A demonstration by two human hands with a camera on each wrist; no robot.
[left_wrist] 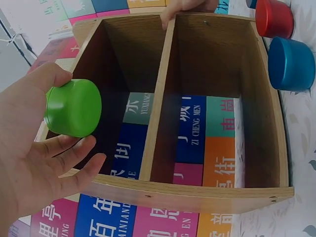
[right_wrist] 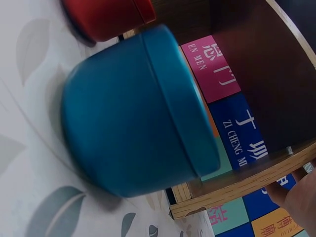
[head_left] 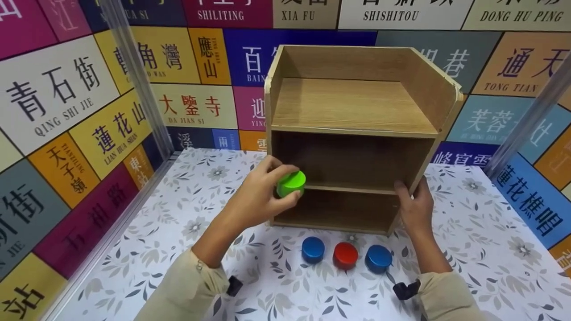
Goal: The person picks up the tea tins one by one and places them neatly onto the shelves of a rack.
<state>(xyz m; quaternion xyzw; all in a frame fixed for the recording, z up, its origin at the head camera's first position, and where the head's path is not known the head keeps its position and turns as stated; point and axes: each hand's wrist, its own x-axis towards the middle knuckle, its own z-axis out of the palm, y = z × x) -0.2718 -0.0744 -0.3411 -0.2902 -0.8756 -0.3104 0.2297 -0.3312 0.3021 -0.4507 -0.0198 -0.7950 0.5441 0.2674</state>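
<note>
In the head view my left hand [head_left: 256,194] grips a bright green round tin [head_left: 292,183] between thumb and fingers, in front of the left side of a small wooden shelf [head_left: 352,104]. The left wrist view has the green tin [left_wrist: 74,108] before the shelf's middle compartment. My right hand [head_left: 415,207] holds the shelf's right side panel, thumb on its front edge. On the cloth before the shelf stand a blue tin [head_left: 313,249], a red tin [head_left: 345,256] and another blue tin [head_left: 378,258], in a row.
A white cloth with grey leaves and flowers [head_left: 196,227] covers the table. Walls of coloured panels with Chinese writing [head_left: 192,104] rise behind and at both sides. The shelf has an open top tray and two compartments below, separated by a board [head_left: 348,190].
</note>
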